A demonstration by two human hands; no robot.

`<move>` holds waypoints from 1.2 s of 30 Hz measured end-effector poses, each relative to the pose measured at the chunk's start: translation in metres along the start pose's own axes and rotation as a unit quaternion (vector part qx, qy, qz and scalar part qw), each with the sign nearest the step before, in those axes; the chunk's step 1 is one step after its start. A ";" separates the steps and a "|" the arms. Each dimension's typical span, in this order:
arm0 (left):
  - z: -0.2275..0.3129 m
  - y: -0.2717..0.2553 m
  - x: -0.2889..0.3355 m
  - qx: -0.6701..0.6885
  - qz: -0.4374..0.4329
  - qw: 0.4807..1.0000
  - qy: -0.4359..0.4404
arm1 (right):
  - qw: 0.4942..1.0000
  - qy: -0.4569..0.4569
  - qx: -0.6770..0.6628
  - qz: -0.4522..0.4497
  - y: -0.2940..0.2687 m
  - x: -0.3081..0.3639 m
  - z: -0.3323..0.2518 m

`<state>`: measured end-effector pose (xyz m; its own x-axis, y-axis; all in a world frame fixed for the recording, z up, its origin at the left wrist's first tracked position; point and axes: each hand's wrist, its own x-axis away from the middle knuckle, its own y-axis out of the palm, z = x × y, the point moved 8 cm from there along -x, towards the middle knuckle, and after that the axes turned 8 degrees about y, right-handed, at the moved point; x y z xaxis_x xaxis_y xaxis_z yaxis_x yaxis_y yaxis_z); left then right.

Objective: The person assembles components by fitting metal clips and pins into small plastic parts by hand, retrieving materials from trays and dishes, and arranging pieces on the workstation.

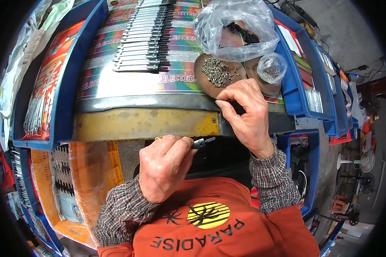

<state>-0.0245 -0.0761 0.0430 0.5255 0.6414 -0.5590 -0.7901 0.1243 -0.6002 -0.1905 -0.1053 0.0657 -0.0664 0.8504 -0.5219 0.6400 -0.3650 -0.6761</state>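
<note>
The left hand (165, 165) is curled into a fist around a small dark metal tool with a yellow handle (200, 142); only a sliver of yellow shows at the knuckles, and the grey-black jaw end sticks out past the thumb, its long axis near level, the tip pointing toward three o'clock and a touch upward. The tool sits just under the front lip of the worn, yellow-painted metal bench edge (146, 124), in the dark gap between bench and lap; that gap is the only open room, tight above and hemmed by blue plastic bins (66, 92) at nine and three o'clock. The right hand (246, 115) lies at one o'clock from the tool, fingers pinched together at the bench rim; whether anything small sits between the tips I cannot tell. Just beyond it, at twelve o'clock, a round brown dish (203, 81) holds a heap of small silvery screws (218, 70); a crumpled clear plastic bag (233, 28) with dark pieces inside rests behind the dish, and a smaller clear bag (271, 67) beside it. Farther back at eleven o'clock, a neat row of slim metal tools with black ends (143, 38) lies on glossy rainbow-printed card (133, 83).
</note>
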 end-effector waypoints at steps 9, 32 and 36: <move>0.000 0.004 0.002 0.039 -0.013 0.998 -0.044 | 0.991 -0.019 -0.116 -0.059 -0.001 0.039 -0.042; 0.015 0.008 0.004 -0.020 -0.015 1.000 -0.006 | 0.991 -0.121 0.048 0.022 0.002 0.071 -0.060; 0.012 0.009 0.007 -0.036 0.003 0.999 0.022 | 0.974 -0.185 0.122 0.037 0.007 0.079 -0.070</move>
<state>-0.0318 -0.0611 0.0405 0.5359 0.6075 -0.5863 -0.7691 0.0649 -0.6358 -0.1380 -0.0139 0.0556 -0.3274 0.6393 -0.6957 0.4549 -0.5387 -0.7091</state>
